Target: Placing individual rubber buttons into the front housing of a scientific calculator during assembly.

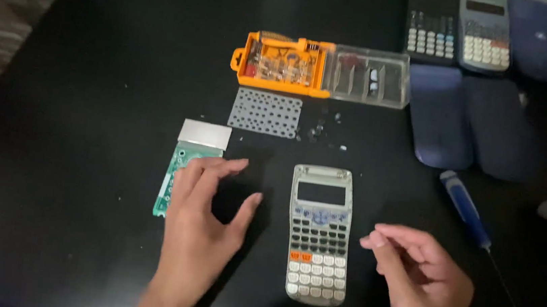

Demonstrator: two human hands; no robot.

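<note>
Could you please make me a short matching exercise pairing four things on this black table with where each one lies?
Things:
1. Grey calculator front with keys
2. Green circuit board with silver screen
3. Blue-handled screwdriver
4. Orange bit case with clear lid

Places:
A. Partly under the left hand
B. Far side, above the grey key mat
C. Between both hands
D. Beyond the right hand, on its right

Pairs: 1-C, 2-A, 3-D, 4-B

We see the left hand (201, 234) covering part of the circuit board (172, 180); the loose screws (323, 133) are too small to count.
</note>
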